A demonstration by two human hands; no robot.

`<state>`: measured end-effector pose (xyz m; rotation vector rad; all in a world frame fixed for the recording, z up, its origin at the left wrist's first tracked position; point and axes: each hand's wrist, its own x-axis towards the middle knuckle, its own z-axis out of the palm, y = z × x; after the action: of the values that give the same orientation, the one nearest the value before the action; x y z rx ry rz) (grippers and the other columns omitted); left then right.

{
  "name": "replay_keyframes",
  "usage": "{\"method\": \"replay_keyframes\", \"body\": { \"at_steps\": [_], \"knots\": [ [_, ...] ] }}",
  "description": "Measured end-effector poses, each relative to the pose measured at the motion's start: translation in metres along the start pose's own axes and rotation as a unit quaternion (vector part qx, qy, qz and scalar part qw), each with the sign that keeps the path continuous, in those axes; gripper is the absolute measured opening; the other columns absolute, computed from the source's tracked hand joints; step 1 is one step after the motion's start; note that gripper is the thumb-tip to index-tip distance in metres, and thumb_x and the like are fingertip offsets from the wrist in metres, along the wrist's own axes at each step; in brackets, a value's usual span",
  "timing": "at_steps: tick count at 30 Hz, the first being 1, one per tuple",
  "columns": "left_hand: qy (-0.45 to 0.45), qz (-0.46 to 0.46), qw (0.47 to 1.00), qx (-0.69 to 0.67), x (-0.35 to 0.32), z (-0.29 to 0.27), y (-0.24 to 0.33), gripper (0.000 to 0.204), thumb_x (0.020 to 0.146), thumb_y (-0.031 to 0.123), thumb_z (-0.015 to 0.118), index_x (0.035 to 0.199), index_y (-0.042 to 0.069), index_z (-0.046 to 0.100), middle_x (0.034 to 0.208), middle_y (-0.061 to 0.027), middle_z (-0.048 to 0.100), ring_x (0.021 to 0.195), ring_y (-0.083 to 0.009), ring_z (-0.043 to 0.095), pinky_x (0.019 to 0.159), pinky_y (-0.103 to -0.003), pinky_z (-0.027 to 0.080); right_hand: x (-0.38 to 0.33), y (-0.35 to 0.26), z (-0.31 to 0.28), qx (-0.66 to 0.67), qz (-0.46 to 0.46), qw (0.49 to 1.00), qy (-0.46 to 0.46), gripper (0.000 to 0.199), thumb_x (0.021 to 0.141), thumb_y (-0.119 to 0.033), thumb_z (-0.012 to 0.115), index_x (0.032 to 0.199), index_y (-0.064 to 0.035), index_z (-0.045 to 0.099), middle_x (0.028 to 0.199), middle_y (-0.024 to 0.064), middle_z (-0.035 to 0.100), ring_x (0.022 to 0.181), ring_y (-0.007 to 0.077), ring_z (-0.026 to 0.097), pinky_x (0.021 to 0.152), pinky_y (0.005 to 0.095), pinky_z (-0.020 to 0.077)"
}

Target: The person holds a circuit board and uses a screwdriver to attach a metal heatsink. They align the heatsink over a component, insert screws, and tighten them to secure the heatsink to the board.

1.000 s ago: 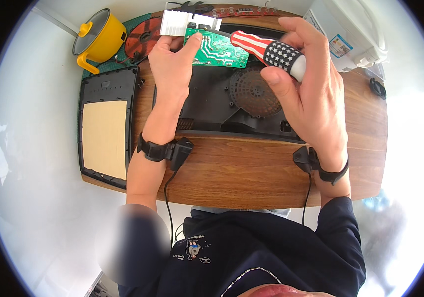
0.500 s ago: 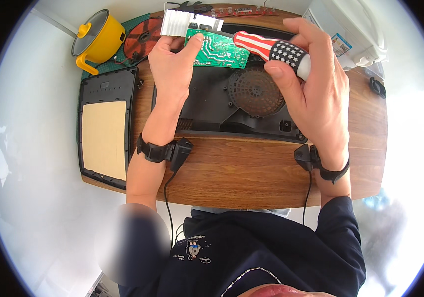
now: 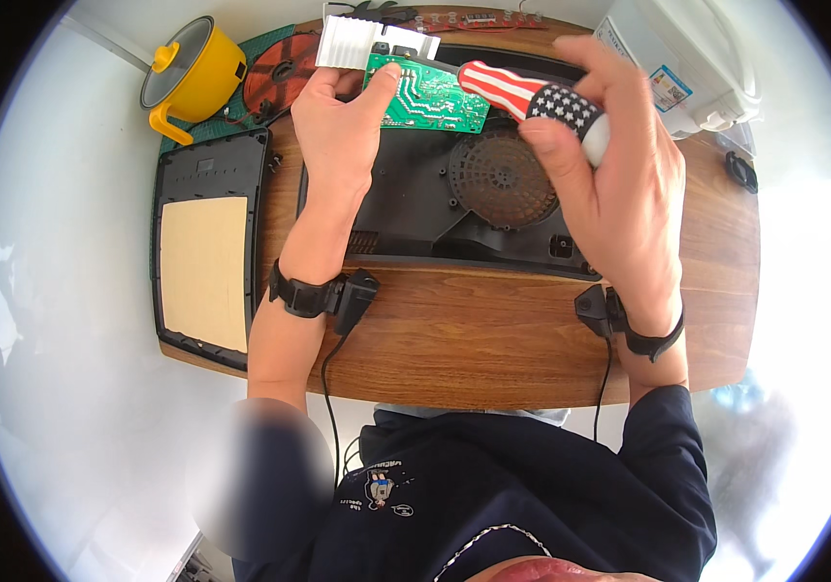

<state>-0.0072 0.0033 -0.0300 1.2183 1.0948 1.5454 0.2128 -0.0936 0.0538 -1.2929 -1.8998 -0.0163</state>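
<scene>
Left hand: the left hand (image 3: 338, 112) is gripping the left end of the board (image 3: 427, 94), thumb lying on its green face, just past the far edge of the case (image 3: 415, 209).
Right hand: the right hand (image 3: 614, 184) is clamped round the screwdriver (image 3: 532, 95), fingers curling over its butt, above the case's right half.
Board: a flat green rectangle with pale solder traces, carrying a ribbed silver heatsink (image 3: 362, 44) at its far left corner; it is sitting over the far rim of the case.
Screwdriver: a fat, smooth handle, red-and-white stripes at the front, white stars on dark at the butt; its long axis is slanting up-left, striped end pointing at the board's right end. The tip is hidden.
Case: a black moulded plastic shell lying open on the wooden table (image 3: 493, 339), with a round slotted grille (image 3: 500, 179) in it.
Left of the case: a black-framed panel (image 3: 204, 257) with a matt tan centre is lying flat.
Beyond the panel: a glossy yellow pot (image 3: 192, 76) with a lid; its contents are hidden. A coppery round coil (image 3: 280, 78) is lying beside it.
</scene>
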Motion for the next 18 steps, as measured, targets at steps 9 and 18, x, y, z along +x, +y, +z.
{"method": "replay_keyframes", "body": {
  "at_steps": [9, 18],
  "knots": [
    [0.004, -0.009, 1.000, -0.012, -0.002, 0.002, 0.003, 0.033, 0.090, 0.007, 0.081, 0.118, -0.006, 0.070, 0.103, -0.0090, 0.076, 0.091, -0.0083, 0.067, 0.084, -0.024, 0.051, 0.003, 0.000, -0.003, 0.003, -0.064, 0.998, -0.003, 0.048, 0.091, -0.012, 0.074, 0.134, -0.0058, 0.056, 0.113, 0.0149, 0.063, 0.090, 0.0269, 0.066, 0.068, 0.0319, 0.0528],
    [-0.018, 0.008, 1.000, -0.008, -0.001, 0.000, 0.000, 0.035, 0.090, 0.008, 0.082, 0.121, -0.004, 0.070, 0.106, -0.0082, 0.076, 0.093, -0.0073, 0.066, 0.085, -0.024, 0.050, 0.005, 0.012, -0.005, 0.045, -0.049, 0.998, -0.014, 0.045, 0.089, -0.008, 0.075, 0.130, -0.0027, 0.057, 0.107, 0.0139, 0.065, 0.096, 0.0285, 0.064, 0.086, 0.0351, 0.0517]
  ]
}}
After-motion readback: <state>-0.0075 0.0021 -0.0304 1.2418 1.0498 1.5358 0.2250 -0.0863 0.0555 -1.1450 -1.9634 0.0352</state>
